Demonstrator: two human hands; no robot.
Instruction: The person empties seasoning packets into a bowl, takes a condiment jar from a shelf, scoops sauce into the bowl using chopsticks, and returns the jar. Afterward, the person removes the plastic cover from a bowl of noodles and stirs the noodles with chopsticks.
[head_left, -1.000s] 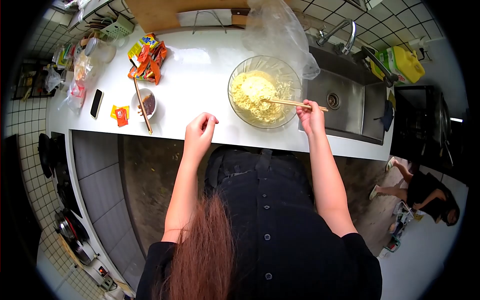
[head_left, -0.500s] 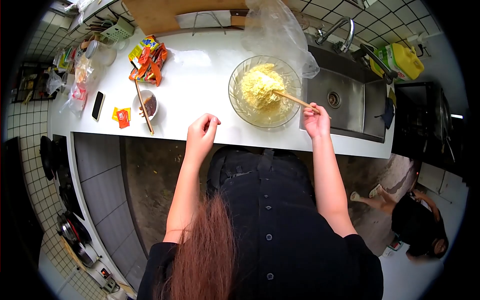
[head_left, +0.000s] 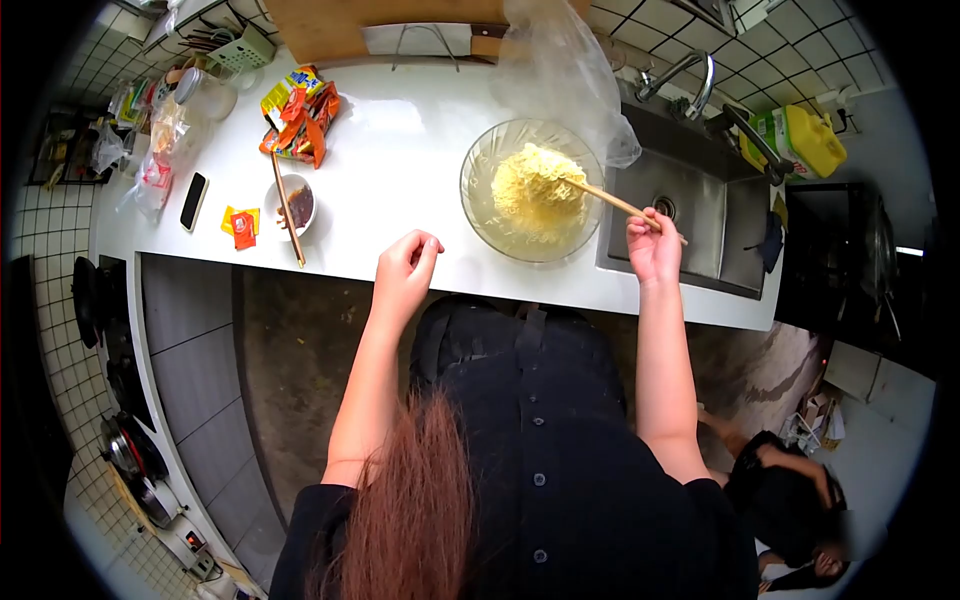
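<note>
A clear glass bowl (head_left: pixel 476 214) on the white counter holds a clump of pale yellow noodles (head_left: pixel 538 190) in liquid. My right hand (head_left: pixel 655 246), right of the bowl by the sink's front edge, is closed around wooden chopsticks (head_left: pixel 618 203). Their far ends are in the noodles. My left hand (head_left: pixel 408 266) hovers by the counter's front edge, left of the bowl, fingers curled and nothing visible in them. Further left, a small white bowl (head_left: pixel 308 221) contains something dark brown, and another pair of chopsticks (head_left: pixel 288 212) lies across it.
Orange and yellow packets (head_left: pixel 300 115), red and yellow sachets (head_left: pixel 243 229) and a phone (head_left: pixel 194 202) lie on the left counter. A plastic bag (head_left: pixel 560 75) stands behind the glass bowl. The steel sink (head_left: pixel 700 225) is right, with a yellow jug (head_left: pixel 805 140) beyond. Another person (head_left: pixel 785 500) is behind, right.
My right hand has moved slightly right with the chopsticks, and the noodle clump has shifted right and nearer in the bowl. The left hand stays about the same. The other person has moved.
</note>
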